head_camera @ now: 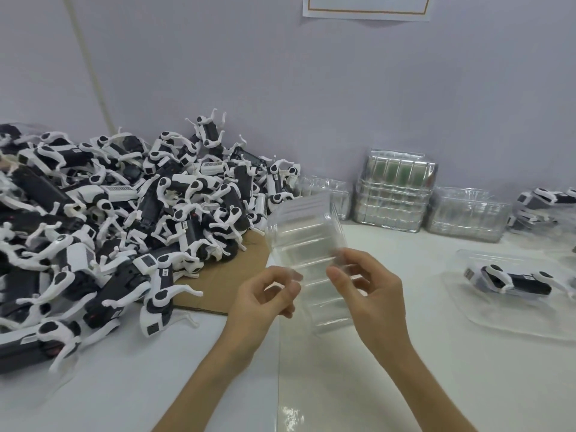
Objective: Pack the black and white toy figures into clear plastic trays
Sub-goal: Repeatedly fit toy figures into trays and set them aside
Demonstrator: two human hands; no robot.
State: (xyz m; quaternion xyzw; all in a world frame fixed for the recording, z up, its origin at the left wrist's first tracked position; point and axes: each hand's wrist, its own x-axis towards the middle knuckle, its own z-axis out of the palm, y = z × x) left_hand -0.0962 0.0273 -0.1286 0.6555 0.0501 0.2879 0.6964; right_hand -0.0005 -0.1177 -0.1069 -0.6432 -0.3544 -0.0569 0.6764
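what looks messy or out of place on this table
The toy figures lie in a tangled heap at the left, some spilling off the cardboard sheet onto the table. The tray stacks by the wall look tidy, and nothing seems broken.

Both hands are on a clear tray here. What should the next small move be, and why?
Probably set the clear tray down on the white table. It looks empty and is held off the table by the left hand and right hand, so neither is free to take a toy figure from the pile at left.
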